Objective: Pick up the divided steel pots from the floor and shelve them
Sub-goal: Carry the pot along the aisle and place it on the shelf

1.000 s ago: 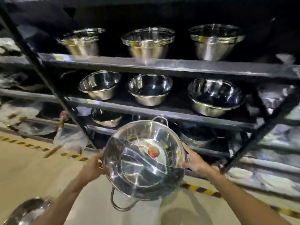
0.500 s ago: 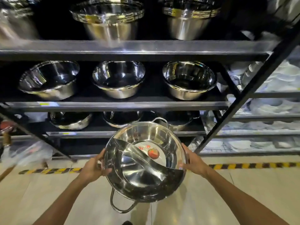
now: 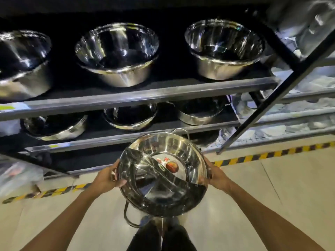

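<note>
I hold a divided steel pot (image 3: 163, 175) at waist height in front of the black shelf rack (image 3: 145, 96). An S-shaped wall splits its inside, and a round red sticker lies on its bottom. A loop handle sticks out at its near side and another at its far side. My left hand (image 3: 107, 178) grips the left rim and my right hand (image 3: 215, 175) grips the right rim. The pot's far edge is level with the front of the lowest shelf rail.
Steel bowls (image 3: 117, 53) fill the upper shelf and shallower pots (image 3: 130, 117) the shelf below. A slanted black post (image 3: 272, 96) stands at the right, with white dishes (image 3: 299, 127) on racks beyond it. Yellow-black tape (image 3: 272, 154) marks the floor. My legs show below the pot.
The view has swung right and dropped toward the lower shelves. The pot stays in both hands and has come nearer the rack's lower shelves. The pot on the floor at bottom left has left view.
</note>
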`<move>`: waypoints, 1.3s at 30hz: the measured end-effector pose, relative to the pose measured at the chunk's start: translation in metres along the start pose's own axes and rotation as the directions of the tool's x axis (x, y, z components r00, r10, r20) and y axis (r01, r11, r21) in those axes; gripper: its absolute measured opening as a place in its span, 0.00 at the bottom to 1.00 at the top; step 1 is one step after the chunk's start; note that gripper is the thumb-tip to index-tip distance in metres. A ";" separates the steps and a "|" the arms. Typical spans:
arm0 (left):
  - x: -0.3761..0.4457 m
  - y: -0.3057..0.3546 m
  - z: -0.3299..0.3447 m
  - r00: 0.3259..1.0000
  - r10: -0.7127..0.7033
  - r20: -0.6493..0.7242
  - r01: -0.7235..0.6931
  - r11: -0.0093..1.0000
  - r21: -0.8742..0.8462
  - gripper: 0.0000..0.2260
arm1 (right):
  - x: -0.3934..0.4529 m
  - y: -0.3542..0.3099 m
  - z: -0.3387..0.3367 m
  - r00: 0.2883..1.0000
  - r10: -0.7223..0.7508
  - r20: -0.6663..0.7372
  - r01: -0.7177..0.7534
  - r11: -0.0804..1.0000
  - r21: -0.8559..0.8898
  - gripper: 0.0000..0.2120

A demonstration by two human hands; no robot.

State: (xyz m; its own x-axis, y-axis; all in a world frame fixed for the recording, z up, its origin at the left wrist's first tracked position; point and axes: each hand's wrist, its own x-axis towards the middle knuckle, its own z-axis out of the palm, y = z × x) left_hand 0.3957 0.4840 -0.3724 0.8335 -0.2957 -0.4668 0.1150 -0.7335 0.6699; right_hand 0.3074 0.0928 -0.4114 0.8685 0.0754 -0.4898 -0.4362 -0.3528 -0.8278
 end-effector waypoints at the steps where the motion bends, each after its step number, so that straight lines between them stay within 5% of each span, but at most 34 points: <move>1: 0.013 -0.013 0.008 1.000 0.010 0.004 -0.010 1.000 0.011 0.41 | 0.012 0.014 0.005 1.000 0.003 -0.005 -0.003 1.000 0.007 0.44; 11: 0.146 -0.156 0.128 0.996 0.071 -0.049 -0.072 0.997 -0.029 0.38 | 0.148 0.180 0.038 0.996 -0.087 0.035 0.089 0.994 -0.058 0.44; 20: 0.252 -0.253 0.171 0.991 0.070 -0.118 -0.080 0.993 -0.087 0.37 | 0.280 0.272 0.075 0.988 -0.132 -0.078 0.121 0.984 -0.130 0.45; 27: 0.306 -0.286 0.169 0.959 0.117 -0.257 -0.146 0.984 -0.099 0.40 | 0.367 0.277 0.079 0.949 -0.300 -0.097 0.279 0.942 -0.188 0.46; 32: 0.319 -0.287 0.146 0.952 0.078 -0.297 -0.123 0.983 -0.134 0.39 | 0.391 0.243 0.079 0.956 -0.271 -0.115 0.244 0.947 -0.207 0.45; 37: 0.358 -0.293 0.111 0.945 0.078 -0.319 -0.122 0.985 -0.121 0.34 | 0.439 0.208 0.082 0.949 -0.287 -0.134 0.253 0.942 -0.221 0.28; 39: 0.377 -0.297 0.101 0.935 0.081 -0.346 -0.138 0.980 -0.142 0.34 | 0.461 0.198 0.085 0.949 -0.279 -0.150 0.245 0.947 -0.209 0.33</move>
State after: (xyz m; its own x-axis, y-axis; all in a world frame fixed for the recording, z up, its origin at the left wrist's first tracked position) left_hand 0.6212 0.5292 -0.8057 0.9753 -0.1245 -0.1823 0.0746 -0.5912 0.8030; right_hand 0.6015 0.1375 -0.8241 0.9808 0.0301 -0.1927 -0.1507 -0.5105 -0.8466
